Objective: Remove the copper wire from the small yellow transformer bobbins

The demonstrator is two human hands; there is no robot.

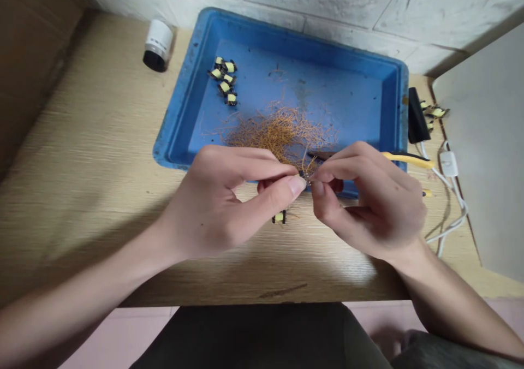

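Well, my left hand (221,200) and right hand (368,200) pinched a small coil bobbin (302,173) between their fingertips, over the near rim of the blue plastic tray (176,120). It sat midway between my hands, and my fingers hid its long axis. Copper wire strands (278,134) lay heaped in the tray beyond a cluster of bobbins (224,79). Another bobbin (279,216) rested on the worktop (82,140), and yellow-handled pliers (409,160) lay by my right hand.
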